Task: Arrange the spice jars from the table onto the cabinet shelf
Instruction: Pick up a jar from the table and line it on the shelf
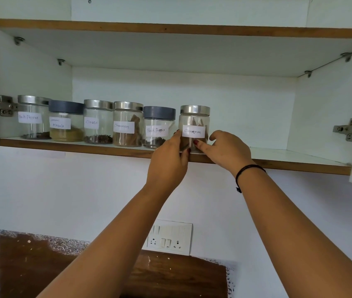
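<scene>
**Six jars (98, 123) up**

Four steel lids (98, 103), two grey, on the shelf (289, 157). Both hands are on the last Cinnamon jar (194, 123) by the front edge: left hand (167, 162) wraps it, right hand (227, 150) seems to pinch it. Bare shelf to its right.

A home kitchen: a wall cabinet shelf (278, 161) carries a row of glass spice jars (98, 123) with handwritten labels, door hinges (349, 129) at left and right, a switch-and-socket plate (169, 237) on the white wall (63, 190) below.
</scene>
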The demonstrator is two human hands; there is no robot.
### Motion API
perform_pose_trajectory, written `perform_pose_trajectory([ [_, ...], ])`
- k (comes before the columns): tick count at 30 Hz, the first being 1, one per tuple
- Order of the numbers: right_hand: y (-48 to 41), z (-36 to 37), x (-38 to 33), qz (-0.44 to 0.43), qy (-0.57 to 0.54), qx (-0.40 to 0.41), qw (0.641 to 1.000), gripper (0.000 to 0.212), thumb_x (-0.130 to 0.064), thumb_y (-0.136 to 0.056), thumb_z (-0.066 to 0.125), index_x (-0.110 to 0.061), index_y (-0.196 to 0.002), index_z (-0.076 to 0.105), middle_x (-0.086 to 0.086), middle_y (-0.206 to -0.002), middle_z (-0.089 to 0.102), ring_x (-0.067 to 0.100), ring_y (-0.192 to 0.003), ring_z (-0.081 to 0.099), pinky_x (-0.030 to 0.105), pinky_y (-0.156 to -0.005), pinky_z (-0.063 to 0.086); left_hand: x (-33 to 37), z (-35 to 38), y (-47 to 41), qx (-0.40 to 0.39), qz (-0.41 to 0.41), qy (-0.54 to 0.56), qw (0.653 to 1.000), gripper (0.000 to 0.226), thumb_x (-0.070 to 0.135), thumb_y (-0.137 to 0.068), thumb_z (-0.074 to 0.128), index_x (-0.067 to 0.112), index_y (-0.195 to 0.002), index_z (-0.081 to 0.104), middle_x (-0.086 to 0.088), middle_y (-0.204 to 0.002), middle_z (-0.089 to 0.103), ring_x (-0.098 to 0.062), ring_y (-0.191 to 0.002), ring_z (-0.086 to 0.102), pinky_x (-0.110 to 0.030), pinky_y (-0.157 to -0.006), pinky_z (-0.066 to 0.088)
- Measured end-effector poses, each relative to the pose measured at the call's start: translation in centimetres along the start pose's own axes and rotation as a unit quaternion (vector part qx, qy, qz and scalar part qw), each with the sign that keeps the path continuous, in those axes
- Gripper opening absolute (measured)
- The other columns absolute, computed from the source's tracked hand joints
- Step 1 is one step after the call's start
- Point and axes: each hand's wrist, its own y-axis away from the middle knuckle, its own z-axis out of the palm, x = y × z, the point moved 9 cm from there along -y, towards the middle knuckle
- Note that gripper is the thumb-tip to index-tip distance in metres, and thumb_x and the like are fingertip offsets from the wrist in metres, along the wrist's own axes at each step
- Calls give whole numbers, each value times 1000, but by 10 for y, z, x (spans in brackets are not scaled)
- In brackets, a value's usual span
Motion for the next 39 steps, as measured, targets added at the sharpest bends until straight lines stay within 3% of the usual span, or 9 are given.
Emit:
perform_pose_trajectory([
  [8,-1,-1,1,5,12,30,999,63,-70,-87,47,-16,-115,63,3,-105,68,17,-82,52,28,-65,40,2,1,-1,-6,7,-22,1000,49,26,-100,51,15,-147,42,-5,-111,68,-19,-95,65,-28,-79,51],
  [12,-2,1,0,12,30,30,999,64,-75,-86,44,-20,-102,71,-3,-77,60,17,-74,53,23,-51,32,3,1,1,5,11,-26,1000,54,24,-100,52,10,-150,36,-8,-117,67,-23,-101,65,-31,-83,51],
  [16,-1,0,-1,20,31,37,999,65,-76,-84,44,-22,-107,71,0,-95,69,16,-77,51,25,-54,35,5,2,4,16,18,-27,999,55,20,-100,52,6,-150,34,-10,-123,66,-24,-101,65,-33,-85,51],
  [20,0,0,-3,31,41,42,998,64,-76,-85,44,-22,-108,70,-1,-90,66,17,-76,52,24,-53,34,5,3,5,14,19,-24,999,56,20,-100,51,7,-151,32,-10,-126,65,-25,-105,65,-35,-90,51],
  [25,3,0,-3,36,43,48,997,65,-74,-85,47,-19,-112,67,2,-106,70,22,-97,64,26,-63,40,3,2,4,4,9,-25,1000,55,22,-101,51,9,-152,33,-9,-131,62,-25,-110,63,-36,-93,50],
  [28,8,-2,-3,34,42,72,996,61,-73,-85,49,-15,-96,64,2,-87,61,22,-80,58,25,-55,34,4,0,5,4,15,-26,1000,54,20,-101,51,8,-151,34,-9,-126,65,-24,-106,65,-35,-88,52],
  [30,15,-4,-5,25,39,105,993,56,-68,-87,51,-13,-92,60,2,-86,53,18,-75,50,26,-55,33,6,-1,8,5,34,-42,999,53,19,-100,50,6,-150,35,-10,-119,67,-26,-98,66,-37,-83,53],
  [34,34,-8,-9,-19,-4,160,987,43,-50,-96,50,-10,-105,62,5,-104,58,19,-81,57,27,-61,37,5,-4,12,4,56,-35,998,53,20,-100,49,8,-150,37,-9,-112,69,-24,-93,66,-36,-77,55],
  [39,76,-14,-13,-136,-31,211,967,15,-26,-93,57,-13,-97,65,1,-99,60,17,-70,61,18,-54,36,2,-19,19,-18,66,26,997,51,30,-100,51,23,-150,40,1,-127,66,-13,-109,64,-34,-86,56],
])
